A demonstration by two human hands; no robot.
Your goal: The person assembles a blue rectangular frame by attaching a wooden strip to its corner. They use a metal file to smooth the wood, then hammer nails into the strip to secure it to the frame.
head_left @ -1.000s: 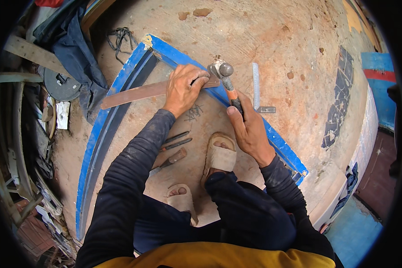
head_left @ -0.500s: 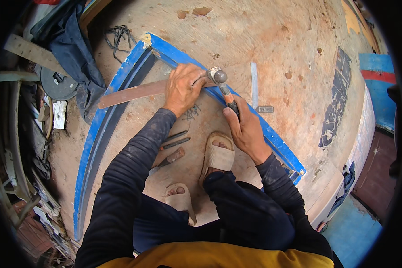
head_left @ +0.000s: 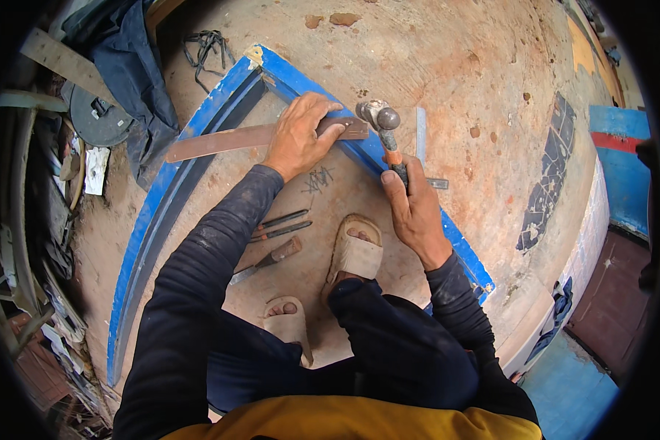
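Stained concrete floor spreads beneath a crouching worker, with a dark cloth and scrap timber heaped along the left edge. A blue wooden frame lies angled on the floor, a brown wooden strip bridging its corner from rail to rail. Palm down, the left hand spans the strip near its right end, thumb and forefinger slightly parted; whether its fingers grip the underside cannot be seen. Below lie loose nails, a dark-handled tool and a wood-handled blade. Farther right, the right hand closes around the handle of a ball-peen hammer, its head raised beside the strip's end. Beyond are a metal square and, at far right, a blue panel striped red.
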